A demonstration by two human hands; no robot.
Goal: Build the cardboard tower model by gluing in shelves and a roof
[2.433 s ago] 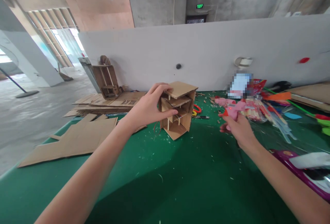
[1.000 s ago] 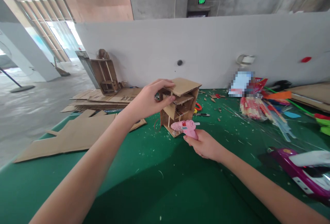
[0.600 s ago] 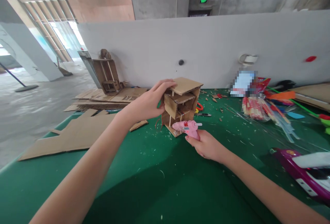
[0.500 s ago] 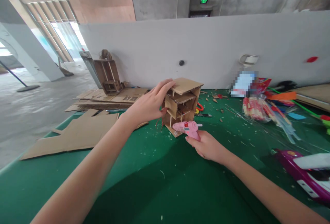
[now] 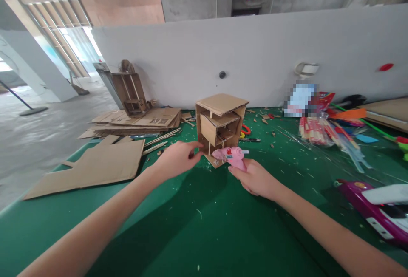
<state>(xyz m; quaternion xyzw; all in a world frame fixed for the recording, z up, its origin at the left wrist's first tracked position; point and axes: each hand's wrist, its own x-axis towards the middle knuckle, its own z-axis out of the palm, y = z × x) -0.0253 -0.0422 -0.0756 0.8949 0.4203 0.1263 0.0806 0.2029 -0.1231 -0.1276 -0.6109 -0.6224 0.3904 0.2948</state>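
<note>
A cardboard box structure (image 5: 208,129) with shelves and thin stick posts stands upright on the green table, its open front toward me. My right hand (image 5: 256,178) is wrapped round the handle of a pink hot glue gun (image 5: 234,154). The gun's nozzle points left, in front of the structure's lowest level. My left hand (image 5: 180,159) is at the structure's lower left edge, index finger and thumb apart. Its index fingertip reaches the cardboard side, though I cannot tell whether it presses on it. Nothing shows between those fingers; the other fingers are partly hidden.
Flat cardboard (image 5: 92,164) and wooden sticks (image 5: 161,141) lie at left, near a second cardboard structure (image 5: 129,92). Orange-handled scissors (image 5: 245,130) and a cutter knife (image 5: 251,139) lie behind the glue gun. Packaged sticks (image 5: 315,131) and a purple-and-white device (image 5: 366,207) sit at right.
My left hand has come down from the structure's upper left side to its lower left edge, uncovering the top and left panel. The right hand and glue gun have barely moved.
</note>
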